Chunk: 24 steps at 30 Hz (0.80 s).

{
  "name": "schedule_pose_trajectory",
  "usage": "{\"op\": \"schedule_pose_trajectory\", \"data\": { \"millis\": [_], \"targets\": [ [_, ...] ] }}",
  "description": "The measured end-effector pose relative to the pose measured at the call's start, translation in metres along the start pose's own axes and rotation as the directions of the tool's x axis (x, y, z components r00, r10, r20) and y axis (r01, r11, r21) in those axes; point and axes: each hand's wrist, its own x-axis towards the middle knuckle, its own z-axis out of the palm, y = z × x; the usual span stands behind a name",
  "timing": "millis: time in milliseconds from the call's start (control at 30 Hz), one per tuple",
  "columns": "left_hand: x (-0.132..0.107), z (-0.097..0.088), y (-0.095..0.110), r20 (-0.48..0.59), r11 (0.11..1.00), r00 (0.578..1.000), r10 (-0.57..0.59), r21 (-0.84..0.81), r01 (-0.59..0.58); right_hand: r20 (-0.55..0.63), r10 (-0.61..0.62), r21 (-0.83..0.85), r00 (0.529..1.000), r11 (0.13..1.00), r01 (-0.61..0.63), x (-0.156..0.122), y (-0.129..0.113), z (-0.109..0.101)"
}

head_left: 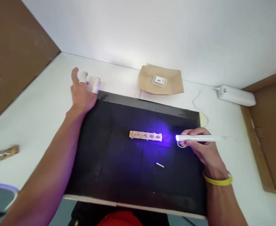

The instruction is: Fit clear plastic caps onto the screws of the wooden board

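My right hand [202, 147] is closed round a slim white pen light [196, 137] whose tip glows violet toward the left. The beam falls on a small tan strip [145, 136] carrying a row of several pale round pieces, lying in the middle of a black mat [100, 157]. My left hand [82, 91] hovers over the mat's far left corner, fingers apart, with white covers on two fingertips; it holds nothing. A tiny white sliver [160, 164] lies on the mat nearer me.
A tan paper tray [173, 83] holding a small clear packet [160, 80] sits at the back by the wall. A white power strip [237, 95] lies at the back right. Another tan strip [2, 154] rests at the left edge. Brown panels flank both sides.
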Motion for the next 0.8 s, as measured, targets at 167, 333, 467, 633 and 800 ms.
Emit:
{"op": "schedule_pose_trajectory", "data": {
  "millis": [167,333,467,633,800],
  "targets": [
    [-0.002,-0.002,0.006,-0.002,1.000,1.000,-0.009,0.011,0.009,0.005,0.012,0.020,1.000,1.000,-0.013,-0.001,0.001,0.000],
    [-0.003,-0.002,0.006,-0.011,1.000,1.000,-0.010,0.002,0.010,0.012,0.015,0.042,1.000,0.999,-0.016,0.001,0.002,-0.003],
    [0.000,0.002,0.000,-0.022,1.000,1.000,-0.004,-0.006,0.003,0.014,0.004,0.053,1.000,0.999,-0.004,0.003,0.005,-0.004],
    [0.004,0.008,-0.010,-0.030,1.000,0.999,-0.014,0.007,0.014,0.021,0.004,0.055,1.000,0.998,-0.005,0.003,0.009,-0.007],
    [0.001,0.007,-0.012,-0.050,0.998,0.999,-0.002,-0.062,-0.001,0.025,-0.009,0.065,1.000,0.998,0.008,0.002,0.011,-0.009]
  ]
}}
